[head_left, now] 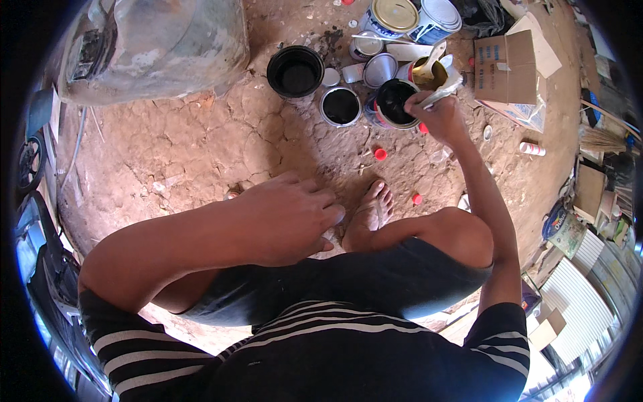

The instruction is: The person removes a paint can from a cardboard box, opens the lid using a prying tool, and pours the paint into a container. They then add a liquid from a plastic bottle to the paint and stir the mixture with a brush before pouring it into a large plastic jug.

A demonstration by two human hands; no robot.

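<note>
My right hand [442, 120] is closed around a thin, pale, stick-like handle [439, 96], at the right rim of a can of black paint [395, 100]. The handle's lower end is hidden by my fingers and the can. Beside that can, on the left, sits a second open can with dark contents [340, 107]. Farther left is a wide black tub [295, 72]. Just beyond my right hand, a brush [434, 59] leans in an open can of yellowish paint [422, 75]. My left hand [284, 218] hangs over my left knee, fingers loosely bent and holding nothing.
Closed paint cans [394, 15] stand at the far side. A cardboard box [504, 67] is at the right, near a small white-and-red bottle [532, 149]. Red caps [380, 154] lie on the cracked earth floor. A large plastic-covered object [161, 47] fills the far left.
</note>
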